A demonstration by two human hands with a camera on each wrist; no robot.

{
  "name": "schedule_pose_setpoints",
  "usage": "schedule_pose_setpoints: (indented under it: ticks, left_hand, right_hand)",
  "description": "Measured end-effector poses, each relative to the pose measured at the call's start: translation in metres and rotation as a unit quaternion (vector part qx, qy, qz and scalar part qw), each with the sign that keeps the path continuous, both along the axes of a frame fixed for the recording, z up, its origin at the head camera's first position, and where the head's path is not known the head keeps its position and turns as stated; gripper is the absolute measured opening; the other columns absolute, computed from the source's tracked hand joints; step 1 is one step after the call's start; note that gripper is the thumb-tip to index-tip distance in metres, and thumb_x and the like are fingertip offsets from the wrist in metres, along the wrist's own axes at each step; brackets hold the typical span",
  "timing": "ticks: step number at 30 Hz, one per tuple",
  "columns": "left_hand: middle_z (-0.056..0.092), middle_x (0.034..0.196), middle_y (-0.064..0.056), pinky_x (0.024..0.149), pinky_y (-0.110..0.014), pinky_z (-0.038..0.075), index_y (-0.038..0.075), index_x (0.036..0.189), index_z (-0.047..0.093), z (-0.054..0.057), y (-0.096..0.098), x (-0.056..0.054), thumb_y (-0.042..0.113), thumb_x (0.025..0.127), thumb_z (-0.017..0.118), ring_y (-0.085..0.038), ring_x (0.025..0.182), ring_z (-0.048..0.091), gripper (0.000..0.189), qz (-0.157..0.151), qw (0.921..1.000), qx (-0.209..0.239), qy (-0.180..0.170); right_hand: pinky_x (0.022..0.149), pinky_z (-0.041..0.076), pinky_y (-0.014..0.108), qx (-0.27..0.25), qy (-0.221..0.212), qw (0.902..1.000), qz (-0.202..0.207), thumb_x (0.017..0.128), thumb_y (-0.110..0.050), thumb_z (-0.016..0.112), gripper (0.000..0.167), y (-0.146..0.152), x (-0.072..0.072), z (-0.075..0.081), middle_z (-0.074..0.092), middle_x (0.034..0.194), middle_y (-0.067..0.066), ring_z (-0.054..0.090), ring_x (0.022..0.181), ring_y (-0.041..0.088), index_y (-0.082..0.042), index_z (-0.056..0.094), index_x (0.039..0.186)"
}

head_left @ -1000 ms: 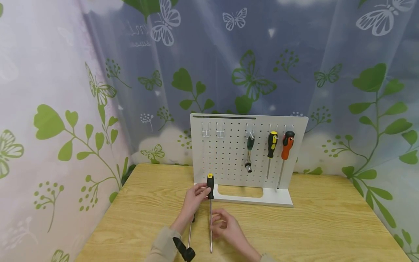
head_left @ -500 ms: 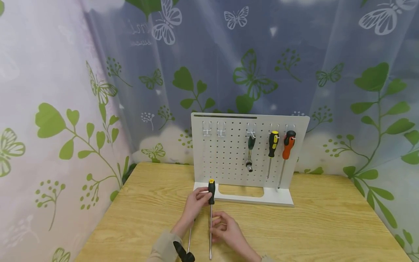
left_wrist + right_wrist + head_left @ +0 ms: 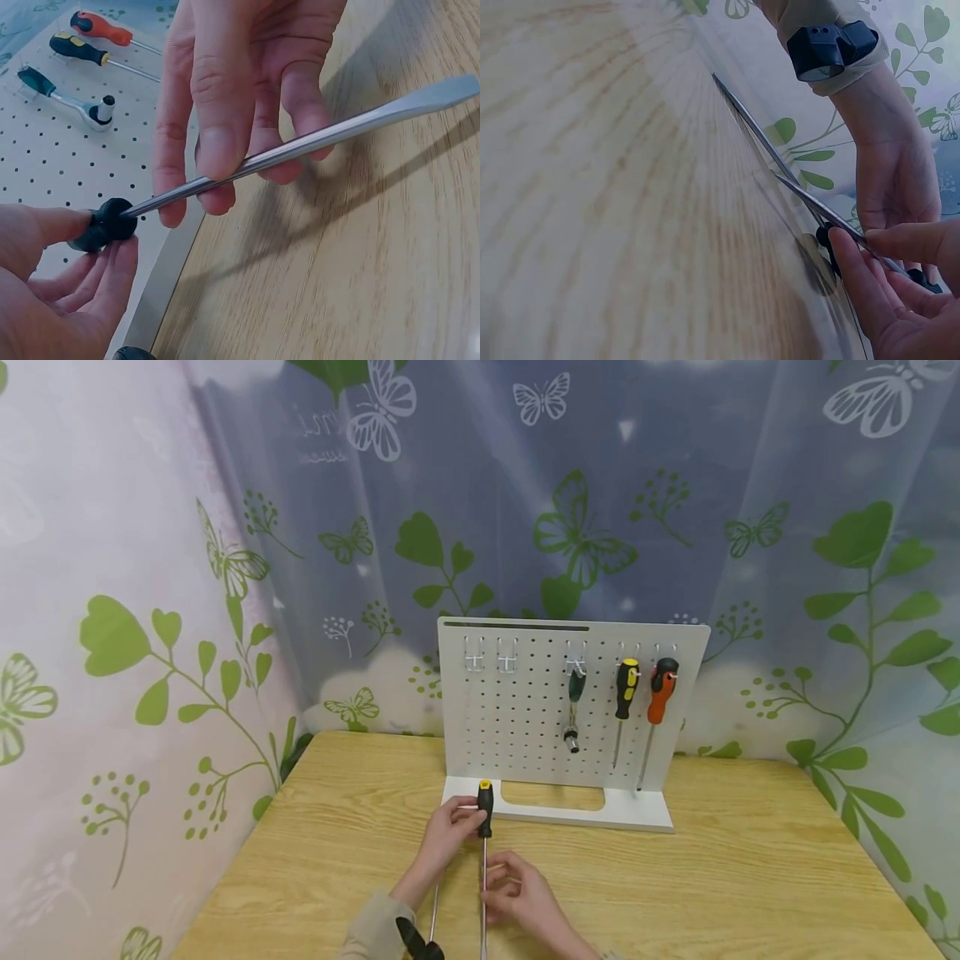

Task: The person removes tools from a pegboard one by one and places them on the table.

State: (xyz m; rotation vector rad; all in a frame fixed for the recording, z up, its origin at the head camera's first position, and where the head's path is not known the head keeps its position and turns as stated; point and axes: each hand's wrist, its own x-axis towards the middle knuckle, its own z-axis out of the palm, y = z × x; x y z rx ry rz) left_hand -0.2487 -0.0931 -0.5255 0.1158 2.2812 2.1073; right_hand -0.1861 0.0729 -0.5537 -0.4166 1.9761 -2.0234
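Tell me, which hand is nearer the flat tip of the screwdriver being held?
The right hand: it pinches the metal shaft, short of the flat tip. The left hand is farther off, holding the black handle at the opposite end.
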Motion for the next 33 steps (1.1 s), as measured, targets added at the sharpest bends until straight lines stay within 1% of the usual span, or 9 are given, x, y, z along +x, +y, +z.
schedule_pose_setpoints:
  ticks: [4, 7, 10, 14, 18, 20, 24, 28, 33]
  left_hand:
    - [0.069, 0.108, -0.028, 0.082, -0.043, 0.063, -0.015, 0.125, 0.055, -0.001, 0.000, 0.001, 0.006, 0.098, 0.066, -0.022, 0.087, 0.072, 0.036, -0.005, 0.9999, -0.012, -0.002]
    - [0.068, 0.110, -0.029, 0.081, -0.043, 0.063, -0.016, 0.125, 0.055, 0.000, 0.000, 0.004, 0.004, 0.096, 0.067, -0.026, 0.088, 0.073, 0.037, -0.010, 0.9997, -0.023, 0.000]
    - [0.067, 0.110, -0.030, 0.081, -0.045, 0.063, -0.018, 0.124, 0.055, -0.001, 0.000, 0.005, 0.002, 0.095, 0.068, -0.032, 0.092, 0.073, 0.037, -0.015, 0.9992, -0.036, 0.010]
    - [0.068, 0.107, -0.029, 0.080, -0.043, 0.063, -0.018, 0.122, 0.057, -0.003, 0.000, 0.008, 0.001, 0.093, 0.071, -0.037, 0.094, 0.072, 0.037, -0.010, 0.9976, -0.065, 0.023]
    - [0.070, 0.104, -0.027, 0.077, -0.036, 0.063, -0.016, 0.120, 0.060, -0.005, -0.002, 0.010, 0.002, 0.091, 0.073, -0.036, 0.091, 0.073, 0.037, -0.002, 0.9945, -0.100, 0.032]
    - [0.071, 0.104, -0.027, 0.074, -0.034, 0.064, -0.015, 0.121, 0.059, -0.006, -0.002, 0.010, 0.002, 0.090, 0.074, -0.035, 0.090, 0.073, 0.038, -0.002, 0.9932, -0.111, 0.036]
    - [0.071, 0.103, -0.027, 0.069, -0.031, 0.064, -0.014, 0.121, 0.060, -0.009, -0.003, 0.010, 0.001, 0.089, 0.074, -0.033, 0.087, 0.073, 0.038, -0.004, 0.9913, -0.127, 0.036]
    - [0.071, 0.101, -0.026, 0.068, -0.031, 0.063, -0.012, 0.121, 0.061, -0.007, -0.003, 0.013, 0.001, 0.089, 0.075, -0.031, 0.085, 0.073, 0.038, -0.004, 0.9894, -0.141, 0.034]
    - [0.071, 0.097, -0.025, 0.066, -0.030, 0.063, -0.011, 0.121, 0.062, -0.004, -0.002, 0.017, 0.001, 0.088, 0.075, -0.031, 0.083, 0.073, 0.038, -0.003, 0.9874, -0.152, 0.041]
  right_hand:
    - [0.065, 0.065, 0.035, 0.003, 0.001, 1.0000, 0.001, 0.086, 0.008, 0.070, 0.044, 0.001, 0.003, -0.001, 0.066, 0.100, 0.017, 0.069, 0.073, 0.013, 0.013, 0.052, 0.127]
    - [0.064, 0.065, 0.036, 0.000, 0.000, 1.0000, 0.003, 0.087, 0.008, 0.070, 0.044, 0.002, 0.004, -0.002, 0.066, 0.099, 0.017, 0.069, 0.072, 0.014, 0.014, 0.051, 0.127]
    - [0.065, 0.065, 0.039, -0.004, -0.008, 0.9999, 0.006, 0.087, 0.009, 0.069, 0.044, 0.003, 0.006, -0.004, 0.066, 0.098, 0.014, 0.068, 0.073, 0.017, 0.015, 0.050, 0.126]
    - [0.066, 0.065, 0.039, 0.001, -0.017, 0.9998, 0.008, 0.087, 0.009, 0.068, 0.044, 0.003, 0.007, -0.008, 0.066, 0.097, 0.013, 0.069, 0.076, 0.022, 0.015, 0.050, 0.127]
    - [0.065, 0.065, 0.036, 0.008, -0.018, 0.9998, 0.010, 0.086, 0.009, 0.069, 0.045, 0.003, 0.009, -0.007, 0.066, 0.096, 0.012, 0.069, 0.076, 0.022, 0.014, 0.051, 0.126]
    - [0.065, 0.065, 0.035, 0.007, -0.020, 0.9997, 0.012, 0.085, 0.009, 0.069, 0.044, 0.003, 0.011, -0.007, 0.065, 0.096, 0.014, 0.068, 0.075, 0.019, 0.014, 0.051, 0.125]
    - [0.065, 0.065, 0.035, -0.001, -0.032, 0.9994, 0.015, 0.085, 0.010, 0.068, 0.043, 0.001, 0.013, -0.007, 0.064, 0.097, 0.017, 0.067, 0.075, 0.018, 0.014, 0.051, 0.124]
    - [0.065, 0.064, 0.035, 0.000, -0.044, 0.9988, 0.021, 0.086, 0.011, 0.066, 0.040, 0.001, 0.014, -0.008, 0.064, 0.096, 0.016, 0.067, 0.074, 0.017, 0.013, 0.051, 0.124]
    - [0.065, 0.064, 0.034, 0.000, -0.053, 0.9982, 0.029, 0.087, 0.009, 0.067, 0.039, 0.002, 0.016, -0.007, 0.064, 0.095, 0.016, 0.067, 0.072, 0.015, 0.012, 0.051, 0.123]
